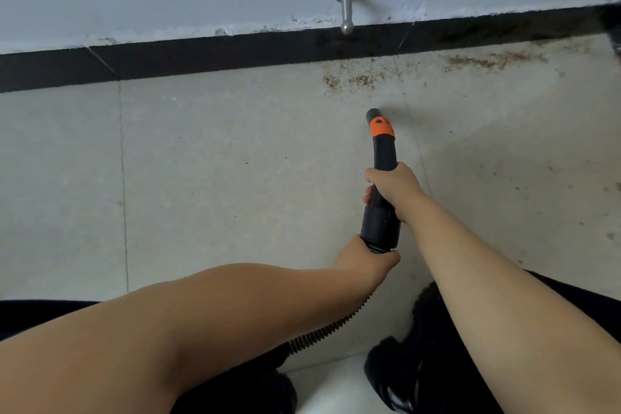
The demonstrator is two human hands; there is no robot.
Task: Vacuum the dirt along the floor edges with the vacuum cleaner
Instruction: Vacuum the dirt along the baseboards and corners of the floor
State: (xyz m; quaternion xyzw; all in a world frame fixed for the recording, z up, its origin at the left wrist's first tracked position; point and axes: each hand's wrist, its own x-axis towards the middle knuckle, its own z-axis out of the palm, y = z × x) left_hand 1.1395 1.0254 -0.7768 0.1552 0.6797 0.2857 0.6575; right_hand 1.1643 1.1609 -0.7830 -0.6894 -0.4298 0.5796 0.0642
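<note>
A black vacuum nozzle (383,151) with an orange collar points toward the wall, its tip just above the pale tiled floor (218,161). My right hand (393,190) grips the middle of the tube. My left hand (366,257) holds the rear end where the ribbed black hose (322,334) joins it. Brown dirt (363,79) lies scattered along the black skirting (201,55), ahead of the nozzle tip and off to its right. More dirt (484,61) spreads further right along the same edge.
A metal door stop (346,8) juts from the white wall just above the skirting. My black shoe (400,373) stands at the bottom right. Small specks dot the tiles on the right side.
</note>
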